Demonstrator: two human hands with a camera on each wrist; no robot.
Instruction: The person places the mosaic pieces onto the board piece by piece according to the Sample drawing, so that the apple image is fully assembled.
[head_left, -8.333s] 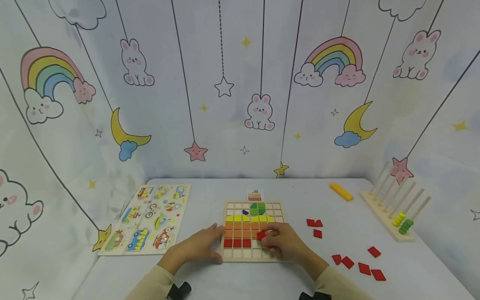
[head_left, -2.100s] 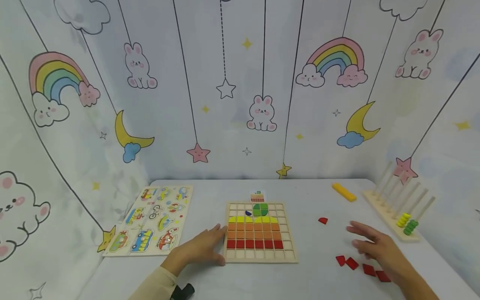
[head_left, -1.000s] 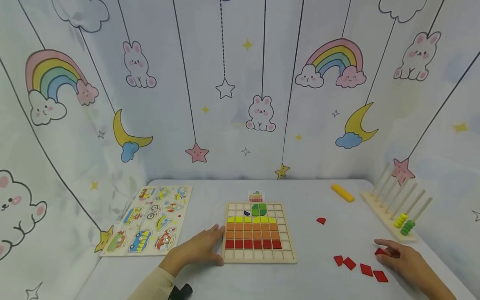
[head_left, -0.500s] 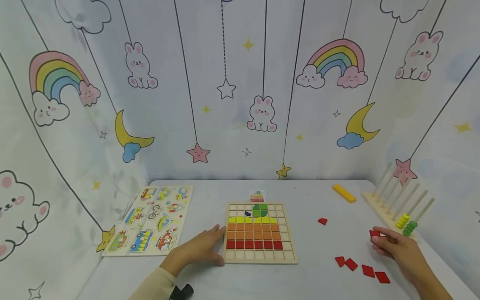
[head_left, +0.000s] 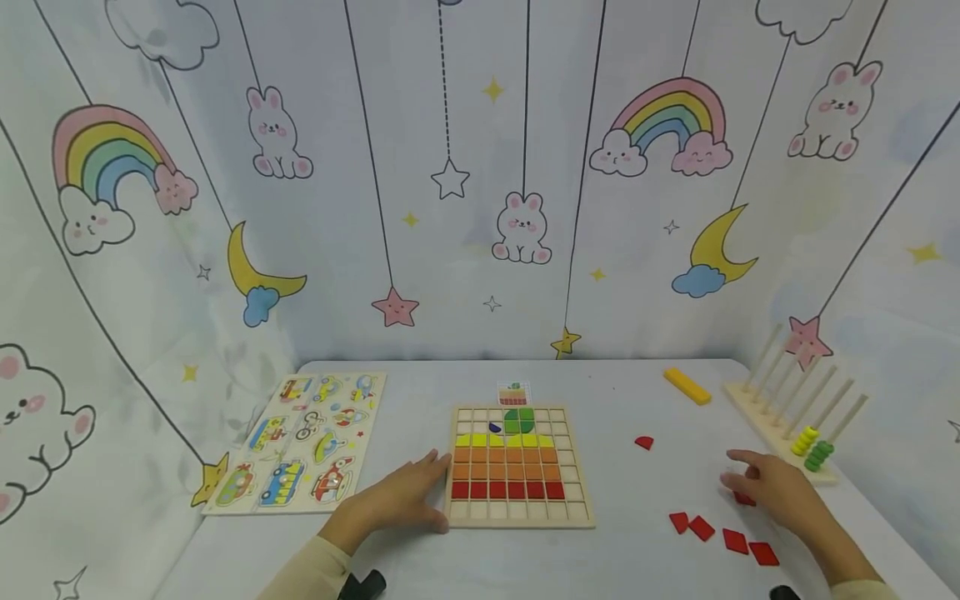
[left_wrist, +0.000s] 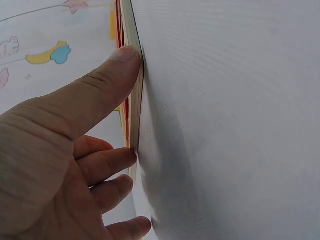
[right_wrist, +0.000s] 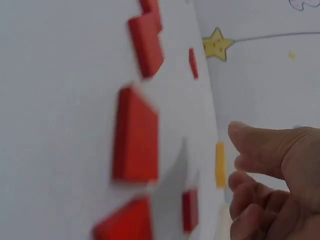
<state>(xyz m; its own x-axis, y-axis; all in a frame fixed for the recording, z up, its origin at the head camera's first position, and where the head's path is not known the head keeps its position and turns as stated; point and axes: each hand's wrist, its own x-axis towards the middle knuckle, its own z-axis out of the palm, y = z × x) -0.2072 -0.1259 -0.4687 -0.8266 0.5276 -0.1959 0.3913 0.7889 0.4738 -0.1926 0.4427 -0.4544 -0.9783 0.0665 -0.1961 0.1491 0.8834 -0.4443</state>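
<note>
The wooden grid board (head_left: 577, 510) lies mid-table with rows of yellow, orange and red tiles, green pieces and a small dark blue piece near its top. My left hand (head_left: 401, 497) rests along its left edge; the left wrist view shows thumb and fingertips against that side, not wrapped round it. My right hand (head_left: 783, 487) hovers at the right with thumb and index finger apart. Just beneath it a red tile (head_left: 744, 498) lies on the table, separate from the fingers in the right wrist view. Nearby lie several red pieces, among them a red diamond (head_left: 736, 541).
A lone rounded red piece (head_left: 644, 442) lies right of the board. Behind the board is a small picture card (head_left: 513, 393). A vehicle puzzle (head_left: 300, 442) lies left, a yellow bar (head_left: 687, 387) back right, and a peg stand (head_left: 780, 442) with beads at far right.
Since the oldest frame, the board's red row has grown and two loose red pieces have left the table's upper right. Half a second ago my right hand pinched a red tile; now it is released.
</note>
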